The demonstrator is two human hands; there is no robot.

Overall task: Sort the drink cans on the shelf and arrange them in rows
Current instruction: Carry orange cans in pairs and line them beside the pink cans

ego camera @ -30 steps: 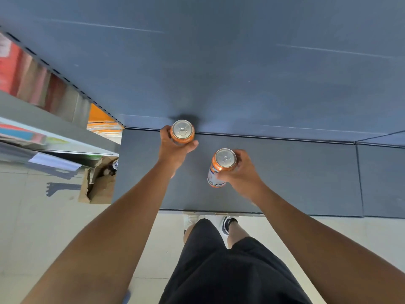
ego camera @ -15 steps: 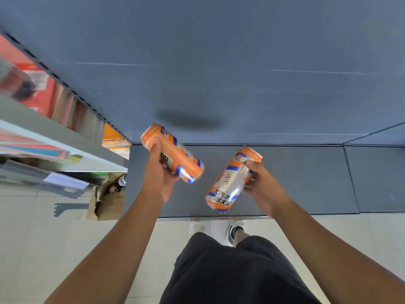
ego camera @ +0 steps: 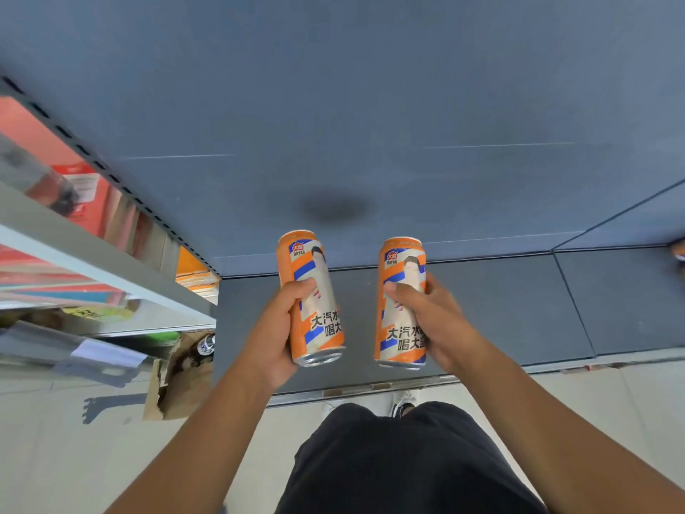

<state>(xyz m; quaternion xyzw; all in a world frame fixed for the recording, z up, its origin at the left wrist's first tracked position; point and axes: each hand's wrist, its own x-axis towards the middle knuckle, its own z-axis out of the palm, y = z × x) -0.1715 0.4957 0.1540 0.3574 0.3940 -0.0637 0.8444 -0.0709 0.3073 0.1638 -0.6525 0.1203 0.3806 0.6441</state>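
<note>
I hold two tall orange drink cans with white, blue and black printing above the dark grey bottom shelf board (ego camera: 500, 309). My left hand (ego camera: 278, 328) grips the left can (ego camera: 309, 291) around its middle. My right hand (ego camera: 433, 320) grips the right can (ego camera: 402, 287) the same way. Both cans are tipped back so their labels face me and their bottom ends point toward me. They are side by side, a hand's width apart, and neither touches the shelf. A sliver of another orange can (ego camera: 679, 252) shows at the far right edge on the shelf.
The grey back panel (ego camera: 370, 105) rises behind the shelf. To the left, a neighbouring shelf unit (ego camera: 92, 254) holds red and orange packages. A torn cardboard box (ego camera: 181, 376) with a bottle in it sits on the tiled floor by the shelf's left corner.
Both cans were upright a second ago, then tilted sideways; now they are turned with labels facing me and lifted closer to the camera. The view has tipped slightly.
</note>
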